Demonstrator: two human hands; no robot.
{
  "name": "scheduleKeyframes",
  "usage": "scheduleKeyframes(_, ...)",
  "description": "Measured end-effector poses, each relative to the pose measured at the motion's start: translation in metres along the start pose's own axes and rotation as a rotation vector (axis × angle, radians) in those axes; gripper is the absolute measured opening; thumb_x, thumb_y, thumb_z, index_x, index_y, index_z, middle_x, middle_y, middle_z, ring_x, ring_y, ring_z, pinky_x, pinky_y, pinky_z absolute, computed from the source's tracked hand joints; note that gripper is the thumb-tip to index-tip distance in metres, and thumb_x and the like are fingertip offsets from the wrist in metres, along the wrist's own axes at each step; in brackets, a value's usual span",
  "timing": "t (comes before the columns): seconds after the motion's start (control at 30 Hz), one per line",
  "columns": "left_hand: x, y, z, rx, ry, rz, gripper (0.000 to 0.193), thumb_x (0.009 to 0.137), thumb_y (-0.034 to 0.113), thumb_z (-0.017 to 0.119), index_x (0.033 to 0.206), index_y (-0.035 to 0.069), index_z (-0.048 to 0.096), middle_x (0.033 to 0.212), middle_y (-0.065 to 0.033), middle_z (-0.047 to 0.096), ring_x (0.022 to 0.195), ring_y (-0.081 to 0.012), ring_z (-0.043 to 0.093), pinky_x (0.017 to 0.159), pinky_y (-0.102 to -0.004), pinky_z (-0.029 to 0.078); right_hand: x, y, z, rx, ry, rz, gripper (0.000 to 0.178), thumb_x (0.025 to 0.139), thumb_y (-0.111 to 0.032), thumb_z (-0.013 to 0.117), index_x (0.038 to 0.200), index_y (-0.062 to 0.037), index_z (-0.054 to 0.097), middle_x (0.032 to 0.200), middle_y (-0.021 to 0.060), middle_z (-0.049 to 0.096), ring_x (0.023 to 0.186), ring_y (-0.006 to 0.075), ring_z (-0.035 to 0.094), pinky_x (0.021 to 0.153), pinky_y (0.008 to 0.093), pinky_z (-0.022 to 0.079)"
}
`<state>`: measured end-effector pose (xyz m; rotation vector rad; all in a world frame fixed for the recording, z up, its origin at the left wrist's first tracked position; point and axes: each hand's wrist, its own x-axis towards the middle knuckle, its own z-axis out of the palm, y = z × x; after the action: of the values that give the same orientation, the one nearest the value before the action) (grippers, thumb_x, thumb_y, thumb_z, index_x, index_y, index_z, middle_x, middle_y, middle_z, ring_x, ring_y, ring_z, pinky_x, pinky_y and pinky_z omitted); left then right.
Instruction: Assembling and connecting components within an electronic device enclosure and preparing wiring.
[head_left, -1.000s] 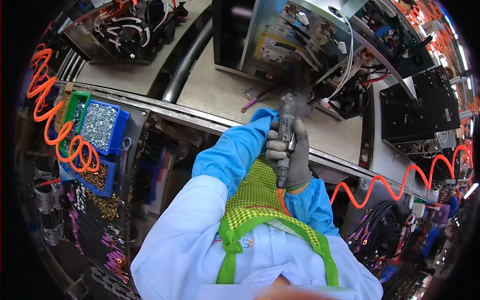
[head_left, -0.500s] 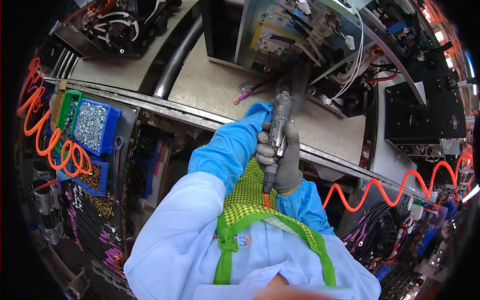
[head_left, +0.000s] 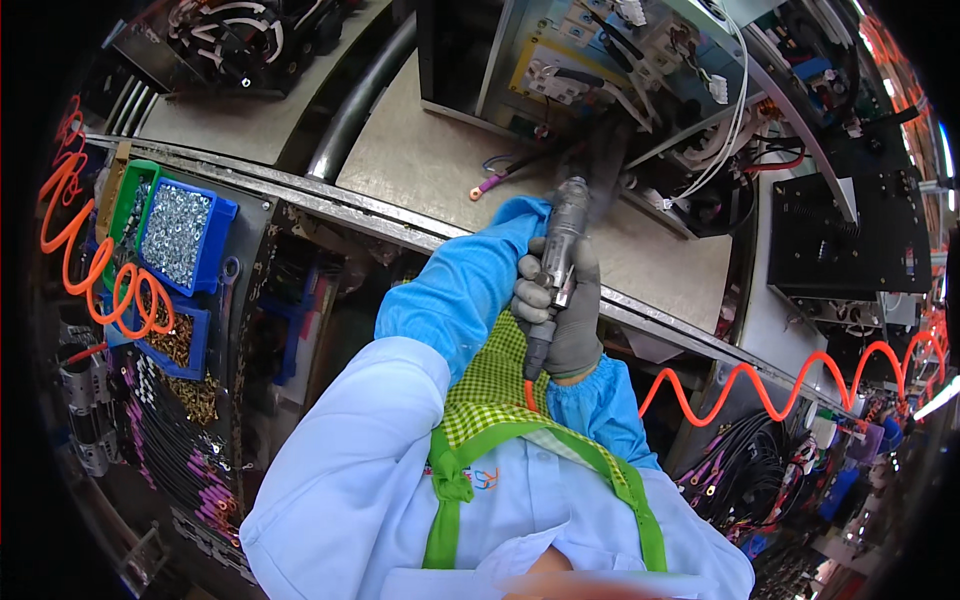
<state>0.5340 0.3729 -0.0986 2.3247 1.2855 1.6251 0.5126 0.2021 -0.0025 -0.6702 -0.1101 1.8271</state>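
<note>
Right hand (head_left: 577, 325), grey-gloved, clamped around the body of a metal power tool (head_left: 563, 245). The forearm, in a blue oversleeve (head_left: 605, 405), rises from below and slightly right of the grip. The fingers curl in from the left side of the tool, and the thumb lies extended along its right side. The tool lies within the fist, its nose pointing forward and slightly right; from its rear end, behind the grip, an orange hose (head_left: 530, 396) runs back over the checked apron (head_left: 487, 385).

The left arm, in a matching left oversleeve (head_left: 440, 290), reaches obliquely forward from the left of the grip, its cuff close beside the tool. Beyond that cuff the left hand is lost in shadow and blur; whether its fingers are apart or closed cannot be told.

Ahead of the grip stands an open metal housing (head_left: 490, 60) with wiring inside. Forward and left, a purple-sleeved cable end (head_left: 489, 184) projects above the bench (head_left: 400, 150). Well to the left is a blue bin (head_left: 219, 240) of silvery fasteners; to the right hangs a coiled orange hose (head_left: 698, 421).
</note>
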Motion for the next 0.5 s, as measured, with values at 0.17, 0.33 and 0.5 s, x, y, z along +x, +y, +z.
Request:
scheduleKeyframes(0.17,0.002,0.005,-0.004,-0.059,0.031,-0.059,0.074,0.084,0.031,0.06,0.149,0.009,0.032,0.152,-0.0158,0.033,0.135,-0.0289,0.04,0.096,-0.0411,0.045,0.001,0.0,-0.005,-0.038,0.009,-0.003,0.05,0.095,-0.05,0.054,0.11,-0.0021,0.052,0.081,0.0061,0.053,0.053,0.0085,0.047,0.039,0.0193,0.037)
scheduleKeyframes(0.33,-0.002,0.003,0.007,-0.017,0.022,-0.073,0.075,0.085,0.032,0.059,0.149,0.009,0.03,0.154,-0.0144,0.03,0.136,-0.0288,0.039,0.097,-0.0418,0.044,0.001,0.001,-0.003,0.062,-0.025,0.007,0.051,0.095,-0.048,0.053,0.112,0.0,0.054,0.081,0.0075,0.053,0.053,0.0095,0.05,0.039,0.0192,0.04)
scheduleKeyframes(0.5,0.001,0.003,0.007,-0.025,-0.002,-0.028,0.076,0.084,0.032,0.061,0.149,0.006,0.03,0.153,-0.017,0.03,0.137,-0.0319,0.038,0.098,-0.042,0.043,0.002,-0.002,-0.008,0.035,-0.056,0.012,0.053,0.095,-0.05,0.054,0.111,0.0009,0.054,0.082,0.0074,0.053,0.054,0.0091,0.048,0.04,0.019,0.041)
